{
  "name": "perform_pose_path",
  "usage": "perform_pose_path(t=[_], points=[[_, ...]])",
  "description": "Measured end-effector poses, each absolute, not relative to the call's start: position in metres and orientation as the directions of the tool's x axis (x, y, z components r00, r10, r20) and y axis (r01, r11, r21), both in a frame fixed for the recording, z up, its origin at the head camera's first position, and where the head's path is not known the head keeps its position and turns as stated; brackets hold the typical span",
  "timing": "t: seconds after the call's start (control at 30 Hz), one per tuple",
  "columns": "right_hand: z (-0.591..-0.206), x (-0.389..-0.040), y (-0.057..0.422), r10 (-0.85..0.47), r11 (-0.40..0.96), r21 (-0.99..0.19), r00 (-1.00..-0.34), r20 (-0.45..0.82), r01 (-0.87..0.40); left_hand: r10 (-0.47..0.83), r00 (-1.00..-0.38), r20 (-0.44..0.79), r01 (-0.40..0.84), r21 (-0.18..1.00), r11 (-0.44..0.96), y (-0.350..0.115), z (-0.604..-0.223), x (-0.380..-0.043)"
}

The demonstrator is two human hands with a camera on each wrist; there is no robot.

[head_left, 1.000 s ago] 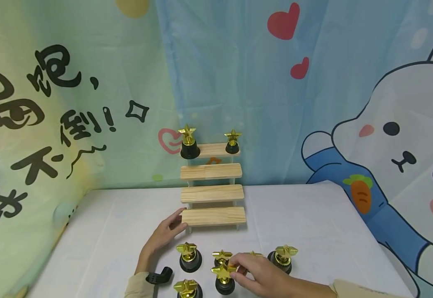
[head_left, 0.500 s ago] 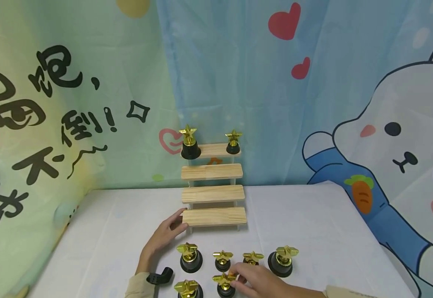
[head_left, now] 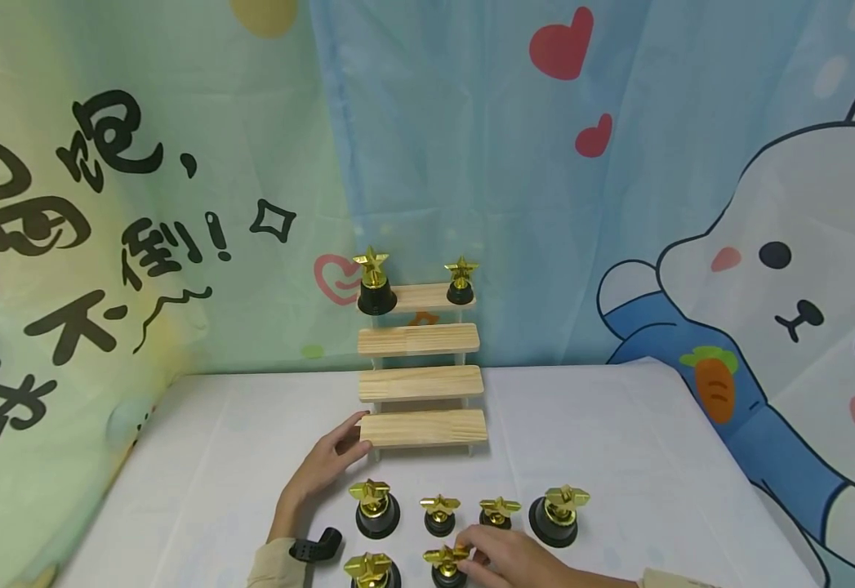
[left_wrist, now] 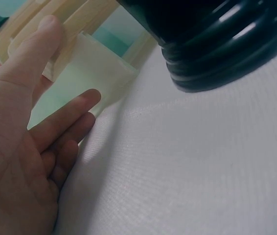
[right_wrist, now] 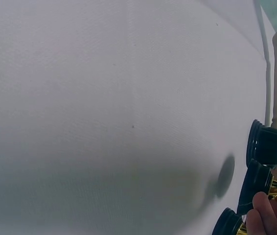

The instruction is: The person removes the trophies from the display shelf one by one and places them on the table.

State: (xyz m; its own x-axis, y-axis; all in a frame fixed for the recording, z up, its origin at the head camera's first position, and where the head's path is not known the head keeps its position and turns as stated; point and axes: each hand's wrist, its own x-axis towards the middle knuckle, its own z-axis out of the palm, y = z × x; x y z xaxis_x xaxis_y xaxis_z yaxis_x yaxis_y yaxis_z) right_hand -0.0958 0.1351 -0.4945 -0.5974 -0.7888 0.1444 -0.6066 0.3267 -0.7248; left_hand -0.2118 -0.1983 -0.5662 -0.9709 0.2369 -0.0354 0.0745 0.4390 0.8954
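Note:
My left hand (head_left: pixel 330 453) grips the left end of the lowest step of a wooden four-step display stand (head_left: pixel 423 429). In the left wrist view, its thumb lies against the wood and the lower fingers extend beside a translucent support (left_wrist: pixel 102 63). My right hand (head_left: pixel 511 557) pinches a small gold star trophy (head_left: pixel 445 557) by its star. In the right wrist view, the fingertips (right_wrist: pixel 261 203) cover part of that trophy, whose black base (right_wrist: pixel 256 183) is tilted. Whether this base touches the table cannot be told.
Around the right hand stand star trophies: large ones (head_left: pixel 377 516) (head_left: pixel 555 523) (head_left: pixel 371 572) and small ones (head_left: pixel 439 518) (head_left: pixel 499 510). A large trophy (head_left: pixel 376 294) and a small trophy (head_left: pixel 460 286) occupy the top step. A printed curtain (head_left: pixel 427 163) hangs behind the white table (head_left: pixel 603 441).
My right hand has brought the pinched trophy nearer to me and slightly right, revealing the small trophies behind. My left hand keeps its place on the stand.

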Motion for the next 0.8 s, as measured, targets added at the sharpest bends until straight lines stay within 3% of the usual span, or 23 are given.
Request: perform_pose_path(t=[0.4,0.63,0.8], points=[[-0.4988,-0.0945,0.1370,-0.776,0.402,-0.730,-0.629,0.049,-0.553,0.242,-0.969,-0.042,0.068,0.901,0.428,-0.1980,-0.5644,-0.2118],[-0.5014,-0.0917,0.1344,-0.742,0.504,-0.737,-0.662,-0.103,-0.450,0.239,-0.970,-0.044,0.062,0.905,0.421,-0.1978,-0.5647,-0.2117],[-0.5045,-0.0905,0.1363,-0.742,0.487,-0.750,-0.665,-0.085,-0.448,0.234,-0.971,-0.045,0.062,0.901,0.430,-0.1972,-0.5647,-0.2118]])
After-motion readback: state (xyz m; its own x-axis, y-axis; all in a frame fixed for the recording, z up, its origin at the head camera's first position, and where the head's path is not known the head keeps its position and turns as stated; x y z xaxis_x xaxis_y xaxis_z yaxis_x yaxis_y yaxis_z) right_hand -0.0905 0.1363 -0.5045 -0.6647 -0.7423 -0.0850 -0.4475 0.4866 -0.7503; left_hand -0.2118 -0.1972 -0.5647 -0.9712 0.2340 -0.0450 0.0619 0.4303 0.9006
